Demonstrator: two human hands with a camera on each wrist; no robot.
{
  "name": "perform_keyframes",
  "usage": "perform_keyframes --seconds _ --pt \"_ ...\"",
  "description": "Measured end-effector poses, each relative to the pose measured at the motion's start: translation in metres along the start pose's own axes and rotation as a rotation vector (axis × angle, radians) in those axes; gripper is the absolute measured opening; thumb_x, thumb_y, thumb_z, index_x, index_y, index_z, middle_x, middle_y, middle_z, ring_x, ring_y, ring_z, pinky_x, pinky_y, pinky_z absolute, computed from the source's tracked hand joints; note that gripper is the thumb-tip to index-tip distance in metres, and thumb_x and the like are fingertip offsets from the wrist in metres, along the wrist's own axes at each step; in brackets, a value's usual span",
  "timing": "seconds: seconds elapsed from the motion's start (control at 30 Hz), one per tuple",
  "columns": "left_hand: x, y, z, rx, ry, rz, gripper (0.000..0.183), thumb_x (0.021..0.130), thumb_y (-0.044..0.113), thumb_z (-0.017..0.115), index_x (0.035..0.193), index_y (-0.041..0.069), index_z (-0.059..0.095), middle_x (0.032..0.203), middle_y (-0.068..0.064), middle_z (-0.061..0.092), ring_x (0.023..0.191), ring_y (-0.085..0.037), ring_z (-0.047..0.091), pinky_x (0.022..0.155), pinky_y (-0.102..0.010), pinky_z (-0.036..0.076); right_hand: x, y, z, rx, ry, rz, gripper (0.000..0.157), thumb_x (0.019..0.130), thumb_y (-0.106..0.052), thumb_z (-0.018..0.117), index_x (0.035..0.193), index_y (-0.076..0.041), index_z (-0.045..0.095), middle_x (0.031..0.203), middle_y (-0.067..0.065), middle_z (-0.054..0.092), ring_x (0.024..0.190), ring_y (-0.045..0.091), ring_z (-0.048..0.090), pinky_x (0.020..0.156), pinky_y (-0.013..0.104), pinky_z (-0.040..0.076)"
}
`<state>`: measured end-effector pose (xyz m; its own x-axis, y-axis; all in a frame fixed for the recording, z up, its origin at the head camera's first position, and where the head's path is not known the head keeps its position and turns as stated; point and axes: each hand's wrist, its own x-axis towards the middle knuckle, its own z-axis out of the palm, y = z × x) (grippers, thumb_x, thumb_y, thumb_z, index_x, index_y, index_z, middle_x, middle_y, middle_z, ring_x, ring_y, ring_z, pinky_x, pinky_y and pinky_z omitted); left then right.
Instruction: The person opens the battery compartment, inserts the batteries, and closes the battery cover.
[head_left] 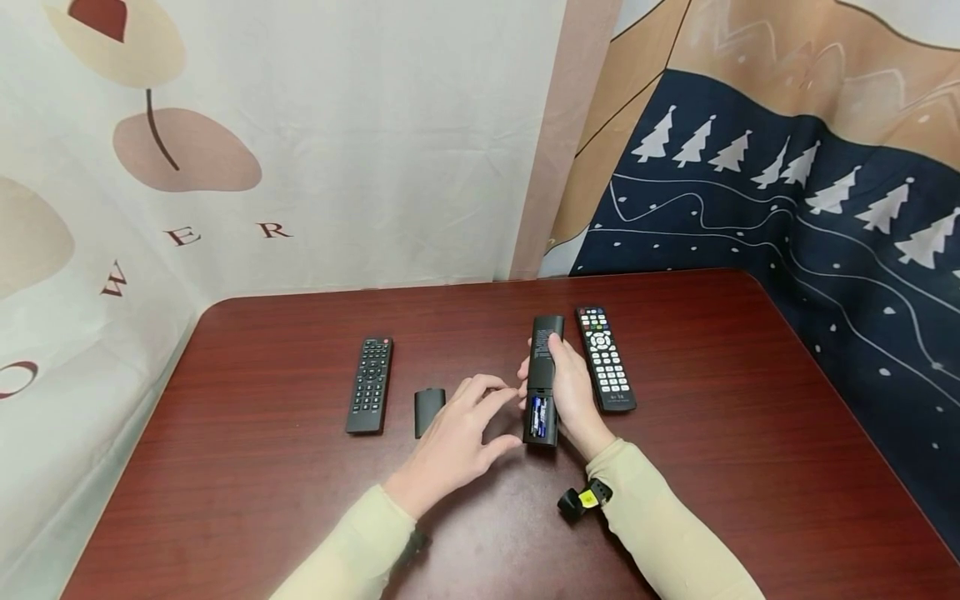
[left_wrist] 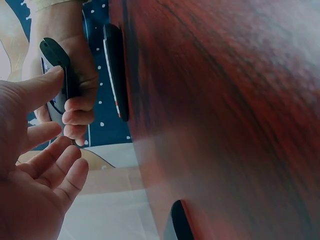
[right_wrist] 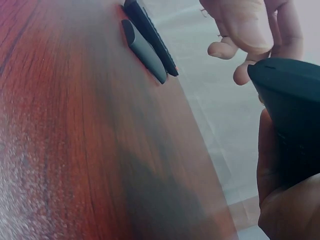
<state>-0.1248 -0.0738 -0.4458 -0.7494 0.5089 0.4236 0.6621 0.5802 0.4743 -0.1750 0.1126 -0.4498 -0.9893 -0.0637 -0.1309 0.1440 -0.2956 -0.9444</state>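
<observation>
In the head view my right hand (head_left: 577, 396) grips a black remote control (head_left: 542, 371), its back turned up and its battery compartment uncovered. Blue batteries (head_left: 538, 417) lie inside, at the end nearer me. My left hand (head_left: 457, 433) is just left of that remote, fingers loosely bent and holding nothing. From the left wrist, its thumb (left_wrist: 47, 85) overlaps the end of the remote. A dark battery cover (head_left: 430, 410) rests on the table beyond the left hand's knuckles. The right wrist view has the remote's end (right_wrist: 295, 100) close up, with left-hand fingers (right_wrist: 245, 25) beside it.
Another black remote (head_left: 370, 385) lies buttons up at the left. A third remote (head_left: 606, 360) with white buttons lies just right of my right hand. All rest on a reddish-brown wooden table (head_left: 262, 467), with printed cloths hanging behind and at the right side.
</observation>
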Motion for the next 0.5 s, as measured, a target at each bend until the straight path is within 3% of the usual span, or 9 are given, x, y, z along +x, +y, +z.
perform_keyframes --seconds 0.5 --pt "-0.0065 -0.0103 -0.0059 0.071 0.001 -0.061 0.052 0.083 0.019 0.088 0.129 0.004 0.068 0.124 -0.006 0.061 0.110 -0.023 0.058 0.095 -0.039 0.051 0.0003 0.0002 0.0007 -0.002 -0.006 -0.001 0.053 0.113 -0.037 0.026 0.138 0.008 0.040 0.077 0.005 0.063 0.053 0.017 0.064 0.048 0.035 0.057"
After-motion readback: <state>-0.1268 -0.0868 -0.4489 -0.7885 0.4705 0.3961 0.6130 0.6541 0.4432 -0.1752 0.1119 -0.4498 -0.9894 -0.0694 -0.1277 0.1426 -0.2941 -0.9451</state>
